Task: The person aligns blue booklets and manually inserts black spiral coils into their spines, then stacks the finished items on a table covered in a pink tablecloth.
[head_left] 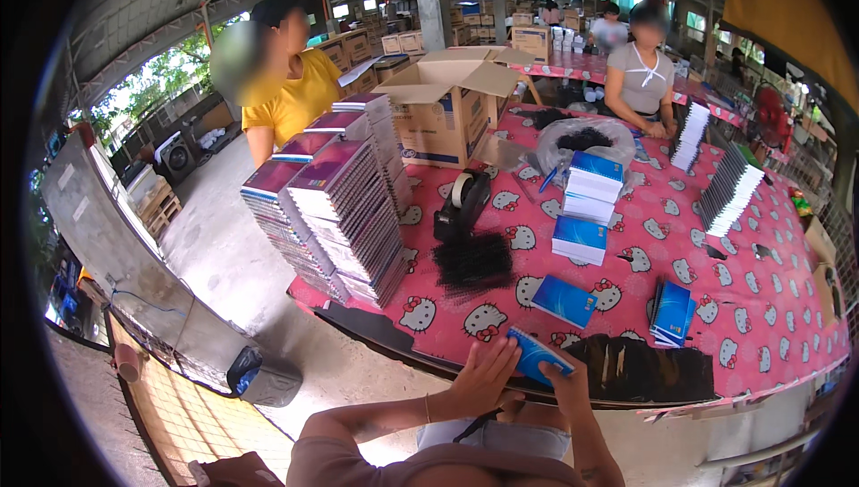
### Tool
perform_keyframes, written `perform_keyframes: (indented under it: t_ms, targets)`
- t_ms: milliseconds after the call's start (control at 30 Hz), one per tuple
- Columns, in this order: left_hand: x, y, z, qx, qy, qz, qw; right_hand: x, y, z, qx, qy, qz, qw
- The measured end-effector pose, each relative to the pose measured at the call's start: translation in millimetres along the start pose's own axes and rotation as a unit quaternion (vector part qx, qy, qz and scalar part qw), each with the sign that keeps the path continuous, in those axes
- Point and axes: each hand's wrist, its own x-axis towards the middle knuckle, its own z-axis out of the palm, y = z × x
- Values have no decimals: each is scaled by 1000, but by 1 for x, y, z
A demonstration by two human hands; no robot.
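Note:
At the table's near edge I hold a small blue spiral notebook (539, 357). My right hand (570, 385) grips its right end, thumb on the cover. My left hand (486, 374) lies with fingers stretched out along the notebook's left end, touching it. Just beyond lies another blue notebook (565, 302) flat on the table. To its right rests a small pile of blue notebooks (672, 312). A heap of black plastic binding coils (472, 261) sits beyond my left hand, beside a black tape dispenser (463, 207).
Tall stacks of purple-covered spiral notebooks (344, 209) stand at the left. Blue notebook stacks (591, 187), a clear bag (617, 140) of coils and an open carton (438, 124) stand farther back. A person in yellow (313, 84) is at left, another in grey (640, 75) across the pink-covered table (644, 227).

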Motion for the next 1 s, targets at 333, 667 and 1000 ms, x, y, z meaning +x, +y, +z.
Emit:
perform_keyframes:
  t_ms: [333,667,1000]
  targets:
    - [47,-14,-16,2,62,4,998,7,-3,-5,-34,-42,-18,998]
    - [72,-19,-40,-60,87,18,994,5,-12,-6,-95,-59,-26,993]
    - [66,-46,-24,-156,52,121,979,14,16,-18,-112,-98,-70,986]
